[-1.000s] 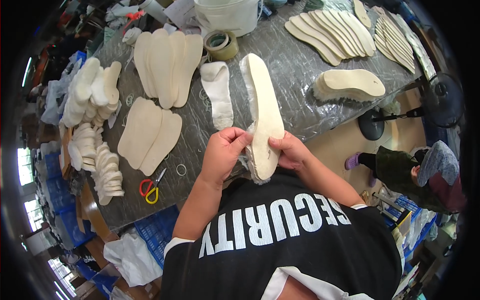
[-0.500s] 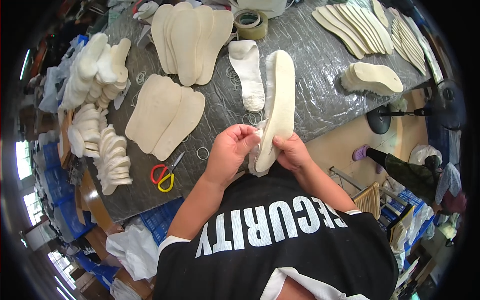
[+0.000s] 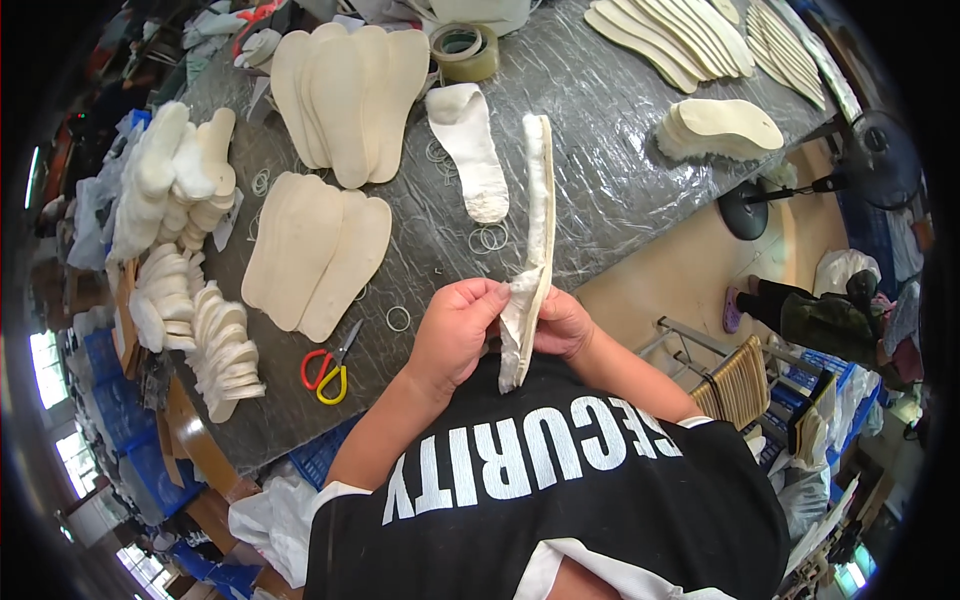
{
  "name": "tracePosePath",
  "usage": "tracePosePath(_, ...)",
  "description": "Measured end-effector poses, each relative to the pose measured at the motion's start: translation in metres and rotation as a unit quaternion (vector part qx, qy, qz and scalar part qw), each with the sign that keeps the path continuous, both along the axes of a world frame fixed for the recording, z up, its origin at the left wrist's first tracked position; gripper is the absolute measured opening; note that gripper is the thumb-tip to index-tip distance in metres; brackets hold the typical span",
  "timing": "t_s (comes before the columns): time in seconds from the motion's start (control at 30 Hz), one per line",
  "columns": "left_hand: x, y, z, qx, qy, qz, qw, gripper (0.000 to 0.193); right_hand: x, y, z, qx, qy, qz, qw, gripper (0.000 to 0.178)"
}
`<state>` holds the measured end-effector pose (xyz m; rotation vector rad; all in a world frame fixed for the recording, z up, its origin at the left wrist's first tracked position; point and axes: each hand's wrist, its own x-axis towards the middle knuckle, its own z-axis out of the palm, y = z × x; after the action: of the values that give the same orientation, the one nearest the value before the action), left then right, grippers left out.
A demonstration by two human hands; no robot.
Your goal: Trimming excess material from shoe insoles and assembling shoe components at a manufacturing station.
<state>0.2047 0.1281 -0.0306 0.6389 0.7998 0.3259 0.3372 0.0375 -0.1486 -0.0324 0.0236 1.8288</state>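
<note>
Turned almost edge-on, a cream insole point(image 3: 541, 200) with a white fleecy side is held upright between my two hands, close to my chest. My left hand point(image 3: 458, 325) pinches the white fleece layer at its left edge. My right hand point(image 3: 563, 322) grips the insole's right side, its fingers partly hidden behind it. Beyond them on the table lies a single white insole point(image 3: 470, 150) with a rough heel end. Left of my left hand are scissors point(image 3: 331, 370) with one red and one yellow handle, and a thin pale ring point(image 3: 398, 319).
Flat cream insoles point(image 3: 345, 105) fan out on the plastic-covered table point(image 3: 590, 150), with another group point(image 3: 315, 250) nearer. Fleecy insoles point(image 3: 225, 345) are piled at left. A small stack point(image 3: 722, 128) sits at right. Tape rolls point(image 3: 465, 50) stand behind. A fan point(image 3: 880, 160) stands beyond the right edge.
Both hands have turned the insole from showing its flat cream face to edge-on, so its white fleece side shows. The whole view has shifted slightly.
</note>
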Motion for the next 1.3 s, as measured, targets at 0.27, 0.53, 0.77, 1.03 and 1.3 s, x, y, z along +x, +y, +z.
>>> tracePosePath(0.27, 0.012, 0.005, 0.017, 0.170, 0.098, -0.109, 0.975, 0.010, 0.010, -0.006, -0.007, -0.014, -0.002, -0.033, 0.999, 0.046)
tracePosePath(0.53, 0.021, 0.000, -0.006, 0.033, 0.001, -0.087, 0.996, 0.009, 0.018, -0.013, -0.024, -0.036, 0.046, 0.029, 0.998, 0.046)
tracePosePath(0.77, 0.028, 0.000, -0.012, 0.237, 0.091, -0.157, 0.954, 0.013, 0.042, -0.002, 0.062, -0.230, -0.286, -0.098, 0.925, 0.094)
tracePosePath(1.03, 0.039, -0.006, -0.006, 0.247, 0.119, -0.178, 0.945, 0.014, 0.052, -0.010, 0.073, -0.157, -0.451, -0.039, 0.878, 0.097)
tracePosePath(1.3, 0.034, -0.010, -0.028, -0.047, 0.014, -0.054, 0.997, 0.014, 0.055, -0.009, 0.069, -0.074, -0.269, -0.122, 0.953, 0.105)
